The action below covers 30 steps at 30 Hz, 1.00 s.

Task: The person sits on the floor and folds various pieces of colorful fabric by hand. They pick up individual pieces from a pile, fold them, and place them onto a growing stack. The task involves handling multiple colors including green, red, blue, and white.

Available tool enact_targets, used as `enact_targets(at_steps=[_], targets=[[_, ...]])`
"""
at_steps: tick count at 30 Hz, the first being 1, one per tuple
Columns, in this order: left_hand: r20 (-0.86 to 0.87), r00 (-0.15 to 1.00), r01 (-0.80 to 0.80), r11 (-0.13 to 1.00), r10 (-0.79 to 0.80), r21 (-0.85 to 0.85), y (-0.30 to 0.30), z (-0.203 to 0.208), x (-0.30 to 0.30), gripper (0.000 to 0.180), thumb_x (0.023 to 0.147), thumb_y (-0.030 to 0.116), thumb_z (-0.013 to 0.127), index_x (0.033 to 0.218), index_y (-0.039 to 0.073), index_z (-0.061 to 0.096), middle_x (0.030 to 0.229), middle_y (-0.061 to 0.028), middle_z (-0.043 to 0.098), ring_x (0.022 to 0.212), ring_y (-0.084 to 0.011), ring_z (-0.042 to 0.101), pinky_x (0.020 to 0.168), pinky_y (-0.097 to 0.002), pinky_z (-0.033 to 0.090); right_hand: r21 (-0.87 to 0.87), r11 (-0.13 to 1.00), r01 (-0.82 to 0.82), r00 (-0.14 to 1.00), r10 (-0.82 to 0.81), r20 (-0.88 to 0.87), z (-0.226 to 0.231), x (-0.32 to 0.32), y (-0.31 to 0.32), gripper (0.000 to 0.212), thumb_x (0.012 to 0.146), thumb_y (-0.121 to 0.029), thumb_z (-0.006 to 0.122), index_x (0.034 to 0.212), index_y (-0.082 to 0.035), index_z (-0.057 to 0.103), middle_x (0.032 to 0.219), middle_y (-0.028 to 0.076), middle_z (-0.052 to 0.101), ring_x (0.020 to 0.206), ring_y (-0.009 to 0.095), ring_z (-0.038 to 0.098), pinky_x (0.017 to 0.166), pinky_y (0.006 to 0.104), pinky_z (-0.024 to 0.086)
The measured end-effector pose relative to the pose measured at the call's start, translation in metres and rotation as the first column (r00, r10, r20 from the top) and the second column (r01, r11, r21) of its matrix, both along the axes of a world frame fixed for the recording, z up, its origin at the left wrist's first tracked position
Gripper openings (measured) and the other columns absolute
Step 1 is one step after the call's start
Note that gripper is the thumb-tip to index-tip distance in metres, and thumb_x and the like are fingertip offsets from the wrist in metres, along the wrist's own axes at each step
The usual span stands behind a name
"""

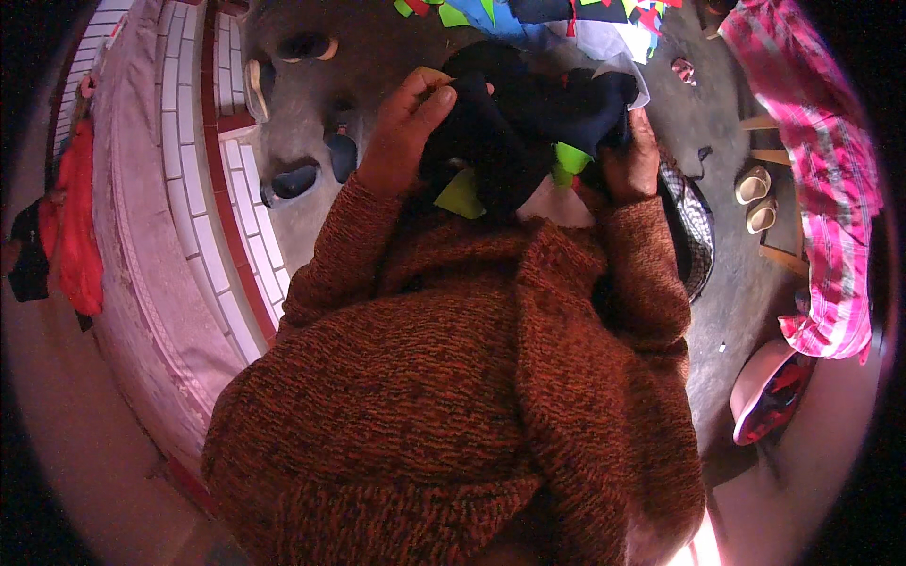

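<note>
A dark, nearly black cloth (514,132) is spread between my two hands above my lap. My left hand (401,132) pinches its left edge between thumb and fingers. On the other side, my right hand (634,165) grips the right edge, its fingers partly hidden by the folds. A bright green scrap (460,195) lies against the lower left of the dark cloth, and another green scrap (572,158) shows nearer my right hand. Between them is a pale pink piece (557,205). Some white fabric (634,80) sticks out beyond the cloth at the upper right.
Blue, white, red and green cloth scraps (510,28) lie on the floor ahead. Dark shoes (293,181) stand at left beside white-tiled steps (193,179). To the right are beige sandals (753,186), a hanging pink plaid cloth (835,170) and a pink basin (755,387).
</note>
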<state>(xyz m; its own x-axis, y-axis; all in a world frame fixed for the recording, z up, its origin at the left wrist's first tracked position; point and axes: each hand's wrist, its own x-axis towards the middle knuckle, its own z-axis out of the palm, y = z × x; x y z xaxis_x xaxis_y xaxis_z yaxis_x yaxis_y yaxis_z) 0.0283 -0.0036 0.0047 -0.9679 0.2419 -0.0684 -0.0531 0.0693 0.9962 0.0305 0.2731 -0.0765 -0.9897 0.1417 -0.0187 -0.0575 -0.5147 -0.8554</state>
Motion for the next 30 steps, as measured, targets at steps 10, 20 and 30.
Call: enact_targets(at_steps=[10, 20, 30], targets=[[0.022, 1.0, -0.017, 0.809, 0.005, 0.588, 0.002, 0.02, -0.014, 0.035, 0.096, 0.029, 0.04, 0.116, 0.0, 0.044, 0.124, -0.0219, 0.052, 0.105, -0.0331, 0.057, 0.089, -0.0456, 0.049, 0.153, 0.988, 0.027, 0.999, -0.021, -0.044, -0.002, -0.004, -0.002, 0.038, 0.091, -0.027, 0.047, 0.119, -0.001, 0.05, 0.116, 0.012, 0.055, 0.109, 0.025, 0.052, 0.096, 0.0386, 0.039], [-0.063, 0.988, -0.074, 0.781, 0.143, 0.62, 0.002, 0.069, -0.013, 0.038, 0.092, 0.03, 0.048, 0.113, -0.001, 0.047, 0.115, -0.0207, 0.056, 0.1, -0.0279, 0.06, 0.086, -0.0389, 0.049, -0.059, 0.997, 0.039, 0.998, -0.042, -0.042, -0.011, -0.008, 0.004, 0.033, 0.092, -0.022, 0.045, 0.114, 0.001, 0.054, 0.11, 0.016, 0.058, 0.102, 0.028, 0.055, 0.091, 0.0378, 0.042], [-0.199, 0.967, 0.065, 0.602, 0.158, 0.796, -0.042, 0.076, -0.01, 0.05, 0.096, 0.034, 0.036, 0.131, -0.002, 0.037, 0.127, -0.0185, 0.05, 0.111, -0.0297, 0.053, 0.098, -0.0459, 0.042, 0.504, 0.862, 0.055, 0.993, 0.003, -0.114, -0.006, -0.006, 0.006, 0.043, 0.092, -0.029, 0.046, 0.127, -0.003, 0.045, 0.126, 0.013, 0.051, 0.117, 0.028, 0.047, 0.104, 0.0433, 0.031]])
